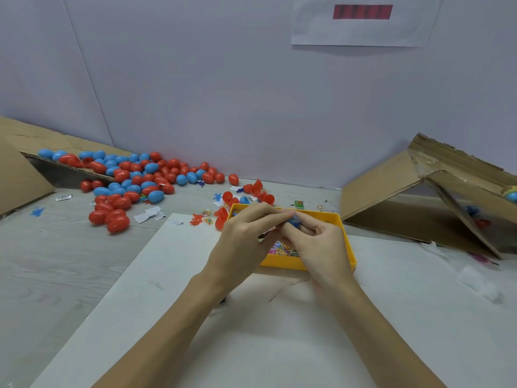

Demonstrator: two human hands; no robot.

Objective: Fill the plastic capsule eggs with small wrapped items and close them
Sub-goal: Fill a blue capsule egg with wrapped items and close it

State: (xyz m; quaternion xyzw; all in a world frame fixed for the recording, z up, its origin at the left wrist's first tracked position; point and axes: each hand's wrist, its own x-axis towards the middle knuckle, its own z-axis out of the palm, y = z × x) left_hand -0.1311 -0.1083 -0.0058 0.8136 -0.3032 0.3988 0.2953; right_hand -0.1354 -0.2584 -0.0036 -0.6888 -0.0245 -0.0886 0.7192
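My left hand (246, 236) and my right hand (321, 242) meet over a yellow tray (345, 233) and both pinch a blue capsule egg (295, 221), mostly hidden by the fingers. Colourful small wrapped items (281, 247) lie in the tray under my hands. A heap of closed red and blue eggs (134, 177) spreads over the table at the left. Open red egg halves (258, 190) lie just behind the tray.
A white board (251, 331) lies under my forearms. A tipped cardboard box (436, 197) stands at the right, a cardboard flap (19, 175) at the far left. Paper scraps (148, 215) and small toy bits (197, 219) lie between heap and tray. A wall stands close behind.
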